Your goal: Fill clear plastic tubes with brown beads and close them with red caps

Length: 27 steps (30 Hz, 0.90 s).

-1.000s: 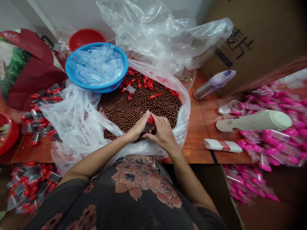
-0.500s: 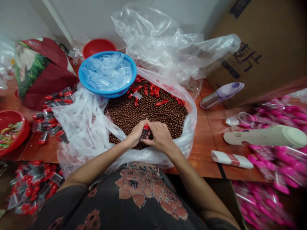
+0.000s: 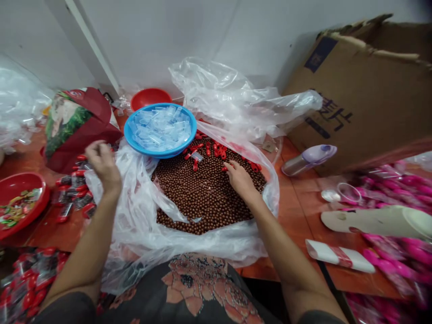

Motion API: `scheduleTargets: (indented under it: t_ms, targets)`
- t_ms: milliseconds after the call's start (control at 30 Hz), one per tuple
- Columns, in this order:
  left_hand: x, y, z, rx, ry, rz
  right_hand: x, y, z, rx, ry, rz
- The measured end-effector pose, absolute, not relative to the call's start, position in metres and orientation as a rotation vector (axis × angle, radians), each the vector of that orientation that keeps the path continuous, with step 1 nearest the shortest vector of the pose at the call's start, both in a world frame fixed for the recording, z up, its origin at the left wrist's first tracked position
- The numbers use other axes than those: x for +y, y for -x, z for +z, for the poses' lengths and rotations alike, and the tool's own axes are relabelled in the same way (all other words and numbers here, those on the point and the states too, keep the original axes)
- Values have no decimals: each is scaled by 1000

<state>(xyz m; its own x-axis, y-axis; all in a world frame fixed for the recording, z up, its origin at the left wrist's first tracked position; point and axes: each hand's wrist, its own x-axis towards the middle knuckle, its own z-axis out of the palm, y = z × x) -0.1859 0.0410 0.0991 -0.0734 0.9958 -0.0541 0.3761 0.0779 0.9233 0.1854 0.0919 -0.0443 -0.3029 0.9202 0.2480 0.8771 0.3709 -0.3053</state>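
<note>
Step at the balls: my right hand is out over the balls, fingertips at a cap, so I judge I am picking out one piece.
Cap pinch: the next move calls, I judge, for a light pinch by thumb and fingertips, lifting the piece without scooping up balls.
Right hand: half curled, fingers pointing far and left, tips touching or just above that piece; I cannot tell whether they grip it, since my thumb is hard to make out.
Left hand: my left hand is raised, fingers apart and loosely bent, blurred; I see nothing in it, so I take it as released. It is over the left side, by the packed tubes and in front of the red sack; I cannot tell whether it touches either.
Red caps: the loose ones lie on the far side of the balls, one clear tube among them.
Blue basin: at the far left edge of the balls, the basin holds a heap of clear tubes.
White bag: the bag lies open around the balls.
</note>
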Motion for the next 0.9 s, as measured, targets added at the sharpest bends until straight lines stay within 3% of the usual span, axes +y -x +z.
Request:
scheduleTargets:
  t_ms: [200, 333, 467, 667, 900]
  targets:
    - [68, 75, 19, 1657, -1819, 771, 95, -186, -47, -2336, 1538, 226]
    - [122, 37, -10, 1887, -1813, 530, 61, -197, -36, -2196, 1455, 325]
    - [152, 25, -22, 1972, -1907, 490, 15, -213, -35, -1977, 1430, 460]
    - [127, 23, -17, 1515, -2099, 596, -36, -228, -58, -1486, 1575, 671]
    - [91, -1, -28, 1280, -1708, 380, -47, -229, -60, -1496, 1640, 636]
